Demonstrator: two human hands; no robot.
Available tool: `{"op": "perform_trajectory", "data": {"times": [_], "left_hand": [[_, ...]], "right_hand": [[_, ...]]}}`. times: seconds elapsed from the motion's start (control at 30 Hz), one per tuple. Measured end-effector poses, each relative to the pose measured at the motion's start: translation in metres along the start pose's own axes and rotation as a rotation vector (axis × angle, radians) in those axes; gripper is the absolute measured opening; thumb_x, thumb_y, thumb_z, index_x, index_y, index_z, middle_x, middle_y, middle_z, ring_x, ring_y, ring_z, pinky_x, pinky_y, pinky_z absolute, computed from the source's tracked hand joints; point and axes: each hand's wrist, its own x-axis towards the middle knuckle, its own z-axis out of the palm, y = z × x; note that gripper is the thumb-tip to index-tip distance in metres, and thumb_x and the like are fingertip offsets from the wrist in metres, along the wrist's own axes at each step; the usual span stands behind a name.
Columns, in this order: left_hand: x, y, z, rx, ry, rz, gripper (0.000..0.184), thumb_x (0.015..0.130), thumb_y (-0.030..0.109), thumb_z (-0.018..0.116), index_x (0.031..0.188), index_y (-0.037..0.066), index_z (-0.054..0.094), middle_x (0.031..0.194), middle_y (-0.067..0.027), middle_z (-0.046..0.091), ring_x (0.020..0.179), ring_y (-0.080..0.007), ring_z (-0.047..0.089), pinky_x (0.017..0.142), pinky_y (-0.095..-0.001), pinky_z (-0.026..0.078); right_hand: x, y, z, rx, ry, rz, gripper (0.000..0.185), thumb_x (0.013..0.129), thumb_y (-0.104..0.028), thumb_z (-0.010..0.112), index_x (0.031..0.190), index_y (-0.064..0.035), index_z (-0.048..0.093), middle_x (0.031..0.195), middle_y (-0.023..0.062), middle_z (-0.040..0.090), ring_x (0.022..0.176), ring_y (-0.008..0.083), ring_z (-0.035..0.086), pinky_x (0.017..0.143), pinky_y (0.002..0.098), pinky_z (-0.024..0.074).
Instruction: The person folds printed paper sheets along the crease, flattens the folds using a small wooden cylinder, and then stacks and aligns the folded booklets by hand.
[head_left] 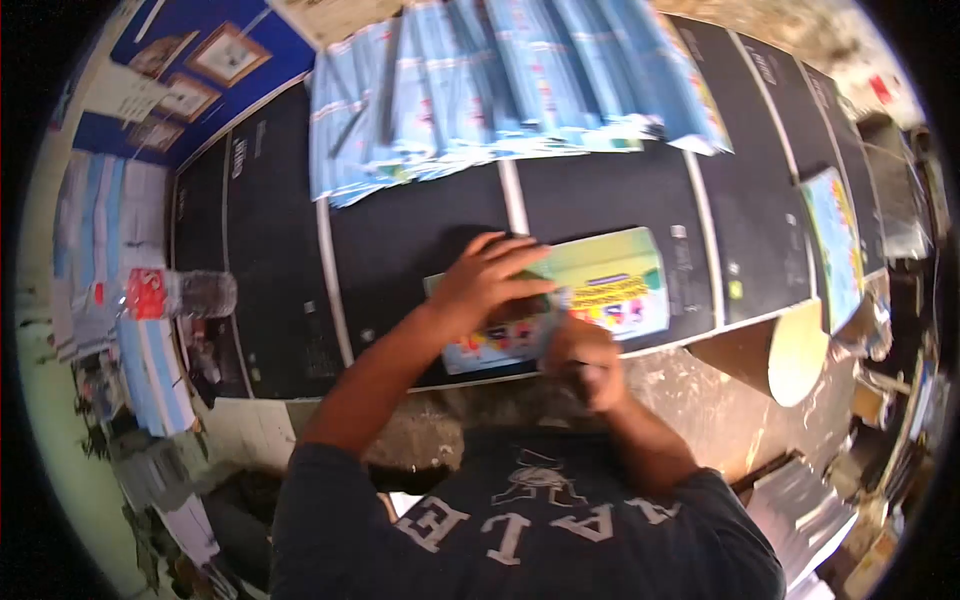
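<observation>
A printed yellow, green and blue booklet or sheet (610,265) lies on the black table near its front edge. My left hand (490,285) rests on its left half, fingers stretched out and spread over the paper. At the lower middle of the sheet, my right hand (585,360) is closed in a fist, slightly smeared by motion. A dark bit shows at the bottom of that fist, but what it grips cannot be made out.
Stacks of folded blue printed sheets (480,90) cover the table's back. A plastic bottle with a red label (200,295) lies at the left. Another printed sheet (835,245) is at the right edge, above a brown cardboard roll (797,355).
</observation>
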Motion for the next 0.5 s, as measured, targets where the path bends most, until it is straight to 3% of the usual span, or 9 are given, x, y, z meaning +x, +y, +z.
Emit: {"op": "perform_trajectory", "data": {"times": [0.07,0.13,0.17,0.27,0.3,0.37,0.43,0.47,0.5], "left_hand": [[0.003,0.012,0.0,0.014,0.07,0.049,0.036,0.081,0.021,0.069,0.116,0.028,0.073,0.142,-0.0098,0.055,0.129,-0.0322,0.051,0.106,-0.0519,0.037],[-0.002,0.031,0.0,0.248,-0.048,-0.036,0.035,0.08,0.02,0.073,0.114,0.025,0.071,0.13,-0.0069,0.058,0.121,-0.0293,0.054,0.099,-0.0473,0.041],[-0.001,0.044,-0.002,0.19,-0.038,-0.051,0.035,0.077,0.017,0.074,0.112,0.021,0.072,0.124,-0.0073,0.059,0.116,-0.0299,0.056,0.096,-0.0487,0.043],[-0.007,0.052,0.013,0.081,0.051,-0.119,0.037,0.077,0.015,0.075,0.113,0.016,0.071,0.129,-0.0079,0.058,0.115,-0.0322,0.056,0.095,-0.05,0.045],[-0.007,0.06,0.013,0.111,0.036,-0.137,0.039,0.078,0.023,0.077,0.114,0.011,0.071,0.133,-0.0106,0.057,0.117,-0.0344,0.056,0.097,-0.0508,0.045],[-0.004,0.082,0.007,0.167,0.03,-0.176,0.044,0.076,0.031,0.079,0.115,0.01,0.07,0.134,-0.0121,0.056,0.12,-0.0342,0.055,0.1,-0.0504,0.044],[0.003,0.105,0.0,0.277,-0.039,-0.257,0.067,0.071,0.051,0.082,0.12,0.006,0.067,0.138,-0.0167,0.053,0.128,-0.0334,0.051,0.108,-0.0492,0.04],[0.005,0.109,0.005,0.279,-0.04,-0.256,0.067,0.071,0.051,0.082,0.12,0.006,0.067,0.138,-0.0167,0.053,0.128,-0.0334,0.051,0.108,-0.0492,0.04],[0.005,0.111,0.01,0.322,-0.106,-0.291,0.073,0.07,0.051,0.083,0.122,0.003,0.064,0.142,-0.0178,0.051,0.131,-0.0358,0.048,0.11,-0.0484,0.039]], "right_hand": [[0.009,-0.007,-0.006,0.02,-0.019,-0.058,0.055,0.101,-0.041,0.041,0.066,-0.0034,0.059,0.069,0.0127,0.064,0.062,0.0266,0.06,0.063,0.0366,0.0473],[0.008,-0.008,-0.005,0.057,0.031,0.005,0.053,0.101,-0.038,0.042,0.068,-0.0015,0.06,0.07,0.0132,0.065,0.064,0.0275,0.06,0.063,0.0375,0.0475],[0.008,-0.012,-0.009,0.119,0.0,0.055,0.053,0.101,-0.038,0.043,0.068,-0.0009,0.06,0.073,0.0135,0.065,0.066,0.0269,0.06,0.064,0.0372,0.0476],[0.004,-0.01,-0.009,0.14,0.02,0.053,0.053,0.102,-0.039,0.044,0.07,0.0002,0.061,0.076,0.0135,0.066,0.067,0.0248,0.06,0.066,0.0359,0.0473],[-0.003,-0.015,-0.013,0.171,-0.005,0.18,0.055,0.102,-0.042,0.045,0.073,0.0017,0.062,0.077,0.0133,0.066,0.069,0.0226,0.061,0.067,0.035,0.0473],[-0.016,0.003,-0.023,0.132,0.079,0.131,0.058,0.102,-0.045,0.043,0.074,0.0024,0.062,0.077,0.0132,0.066,0.07,0.0223,0.061,0.067,0.0348,0.0475],[-0.014,-0.019,-0.04,0.084,0.276,0.133,0.066,0.1,-0.052,0.039,0.076,0.0039,0.063,0.076,0.0133,0.066,0.071,0.0227,0.063,0.069,0.0338,0.0486],[-0.013,-0.026,-0.063,-0.135,0.328,0.18,0.067,0.099,-0.054,0.037,0.077,0.0036,0.063,0.075,0.0147,0.065,0.069,0.0244,0.063,0.067,0.0342,0.0496],[-0.015,-0.03,-0.08,0.129,0.475,0.23,0.062,0.098,-0.052,0.039,0.079,0.0023,0.062,0.072,0.0157,0.063,0.067,0.0268,0.063,0.064,0.0359,0.0502]]}}
